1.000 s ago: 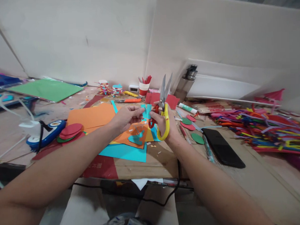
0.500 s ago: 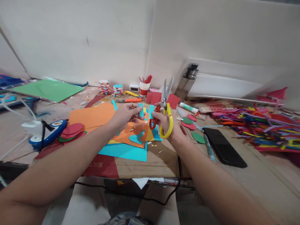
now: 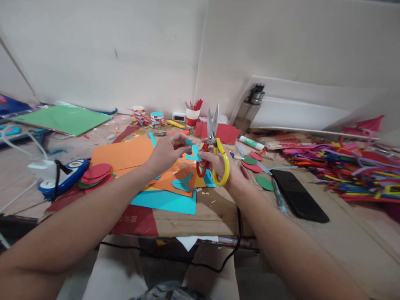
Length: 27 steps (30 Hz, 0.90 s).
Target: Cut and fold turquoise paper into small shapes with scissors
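Observation:
My left hand (image 3: 170, 150) pinches a small blue paper piece (image 3: 188, 143) between thumb and fingertips. Close by on the right, my right hand (image 3: 216, 161) has a blue paper strip (image 3: 195, 152) at its fingertips. That same hand also carries scissors (image 3: 212, 139) with one red and one yellow handle; their blades point up and stand slightly apart. Below the hands, cut blue paper strips (image 3: 182, 184) lie on an orange sheet (image 3: 166, 182). A larger blue sheet (image 3: 165, 204) sits under it, nearer the table edge.
A black phone (image 3: 299, 195) and a pile of coloured pipe cleaners (image 3: 354, 171) are on the right. At the back stand a cup of red sticks (image 3: 192, 117) and a dark bottle (image 3: 249, 109). A blue glue gun-like object (image 3: 65, 176) lies left. A black cable hangs at the front edge.
My hands have come closer together, and the two blue pieces now nearly meet. The scissors have shifted slightly left and down, their blades a bit nearer each other.

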Each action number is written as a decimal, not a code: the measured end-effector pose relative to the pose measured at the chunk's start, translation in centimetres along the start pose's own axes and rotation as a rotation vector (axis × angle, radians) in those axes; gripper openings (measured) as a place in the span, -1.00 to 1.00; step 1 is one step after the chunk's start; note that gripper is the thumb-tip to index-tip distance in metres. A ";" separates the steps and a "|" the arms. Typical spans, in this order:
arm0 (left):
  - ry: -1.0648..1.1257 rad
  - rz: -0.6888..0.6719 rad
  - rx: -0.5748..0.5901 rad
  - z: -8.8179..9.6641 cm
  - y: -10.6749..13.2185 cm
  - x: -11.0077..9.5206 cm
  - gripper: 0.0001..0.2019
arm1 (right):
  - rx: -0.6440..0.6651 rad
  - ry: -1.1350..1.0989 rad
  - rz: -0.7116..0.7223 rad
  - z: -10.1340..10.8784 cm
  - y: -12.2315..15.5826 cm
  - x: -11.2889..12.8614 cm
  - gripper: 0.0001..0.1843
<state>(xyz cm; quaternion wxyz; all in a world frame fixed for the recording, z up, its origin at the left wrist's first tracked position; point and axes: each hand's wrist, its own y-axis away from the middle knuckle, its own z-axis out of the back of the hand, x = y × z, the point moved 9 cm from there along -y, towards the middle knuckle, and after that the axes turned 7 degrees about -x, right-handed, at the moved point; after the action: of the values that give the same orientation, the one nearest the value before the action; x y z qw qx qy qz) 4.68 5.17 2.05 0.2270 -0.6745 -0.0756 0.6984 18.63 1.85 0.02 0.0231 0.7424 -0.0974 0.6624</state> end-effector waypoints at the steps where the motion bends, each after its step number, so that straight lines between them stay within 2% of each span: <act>1: -0.026 -0.024 0.007 0.0 0.0 -0.1 -0.86 | 0.007 -0.020 -0.034 0.0 0.0 -0.2 -0.44; 5: -0.053 -0.002 0.025 0.0 -0.2 0.1 -0.87 | 0.023 -0.132 -0.146 0.2 -0.3 -1.0 -0.44; 9: -0.139 0.188 0.061 0.3 -0.4 1.8 -0.85 | 0.089 -0.139 -0.174 0.0 -0.5 -1.3 -0.56; 12: -0.353 0.272 0.158 0.6 -0.4 3.3 -0.82 | 0.044 -0.143 -0.106 0.5 -0.6 -0.7 -0.53; 15: -0.576 0.204 0.190 1.3 -0.7 4.1 -0.80 | -0.027 -0.056 0.019 1.1 -0.5 0.2 -0.47; 17: -0.619 0.209 0.218 1.4 -0.7 4.9 -0.83 | -0.047 0.043 0.075 1.1 -0.4 0.6 -0.50; 19: -0.584 0.196 0.192 1.5 -0.8 5.0 -0.86 | -0.058 0.117 0.103 1.1 -0.3 0.8 -0.54; 23: -0.347 0.076 0.013 1.6 -1.2 2.0 -0.89 | -0.083 0.208 0.147 1.0 -0.1 1.3 -0.59; 26: -0.061 0.178 0.094 -0.2 -0.4 1.1 -0.70 | -0.078 0.244 0.172 0.8 0.0 1.5 -0.60; 27: -0.004 0.193 0.125 -0.8 -0.2 0.8 -0.70 | -0.069 0.240 0.179 0.6 0.1 1.5 -0.59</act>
<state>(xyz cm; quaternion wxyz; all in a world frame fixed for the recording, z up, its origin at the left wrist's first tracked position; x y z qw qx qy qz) 5.52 5.50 1.29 0.2001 -0.6617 0.0327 0.7218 19.40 1.50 1.44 0.0012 0.6449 -0.1824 0.7422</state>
